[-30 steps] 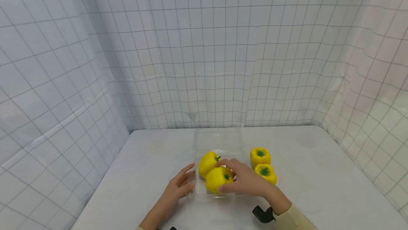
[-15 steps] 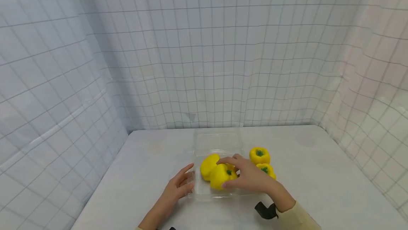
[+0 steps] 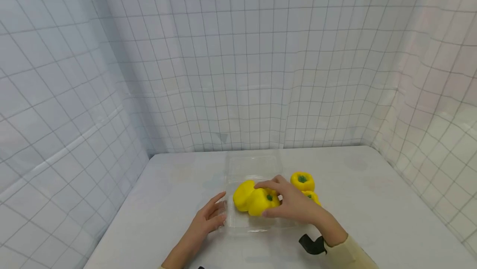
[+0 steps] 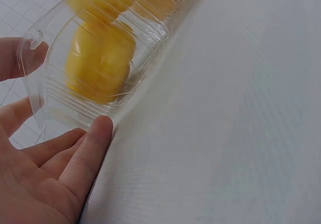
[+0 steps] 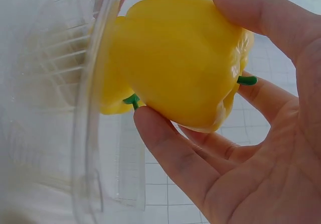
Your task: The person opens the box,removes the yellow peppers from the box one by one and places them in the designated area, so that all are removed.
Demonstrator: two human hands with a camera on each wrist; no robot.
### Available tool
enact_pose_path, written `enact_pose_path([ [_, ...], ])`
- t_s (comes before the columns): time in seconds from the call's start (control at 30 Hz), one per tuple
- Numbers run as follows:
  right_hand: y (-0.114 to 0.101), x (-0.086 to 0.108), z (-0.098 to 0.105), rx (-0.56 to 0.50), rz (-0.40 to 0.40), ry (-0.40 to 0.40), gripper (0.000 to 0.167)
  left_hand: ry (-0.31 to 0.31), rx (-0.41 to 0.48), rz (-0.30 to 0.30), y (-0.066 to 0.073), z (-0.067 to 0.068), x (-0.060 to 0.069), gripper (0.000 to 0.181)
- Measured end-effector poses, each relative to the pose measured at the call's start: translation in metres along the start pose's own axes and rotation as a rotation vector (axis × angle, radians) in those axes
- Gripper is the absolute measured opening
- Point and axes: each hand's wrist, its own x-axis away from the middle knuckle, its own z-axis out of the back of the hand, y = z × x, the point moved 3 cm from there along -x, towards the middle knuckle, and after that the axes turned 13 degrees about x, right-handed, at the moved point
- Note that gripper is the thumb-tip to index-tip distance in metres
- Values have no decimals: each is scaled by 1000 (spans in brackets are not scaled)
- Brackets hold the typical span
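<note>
My right hand (image 3: 296,205) grips a yellow bell pepper (image 3: 261,202) between thumb and fingers, its green stem towards the palm. In the right wrist view the held pepper (image 5: 175,58) overlaps a second yellow bell pepper (image 5: 113,91). That second pepper (image 3: 243,194) is at the left in an open clear plastic container (image 3: 242,221). At the container's left side, my left hand (image 3: 206,217) has loosely extended fingers touching the wall and rim. Through the clear wall in the left wrist view, a pepper (image 4: 100,61) shows beyond the left fingertips (image 4: 100,128).
Two more yellow bell peppers stand right of the container, the far pepper (image 3: 302,181) in full view and the nearer pepper (image 3: 312,196) partly behind my right hand. The container's clear lid (image 3: 254,165) lies folded back on the white table (image 3: 179,178). Grid-patterned curtains (image 3: 238,74) surround the table.
My right hand has moved the gripped pepper slightly away from me and to the right. The other pepper's stem is now covered in the head view. My left hand stays in place.
</note>
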Motion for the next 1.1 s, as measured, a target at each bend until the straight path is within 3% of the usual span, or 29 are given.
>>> enact_pose_path([
  [0.83, -3, 5, 17, -92, -8, 92, 68, -4, -2, 10, -2, 0, -2, 66],
  [1.1, -3, 5, 25, -138, 22, 122, 65, 2, -13, 17, -3, 1, -2, 67],
])
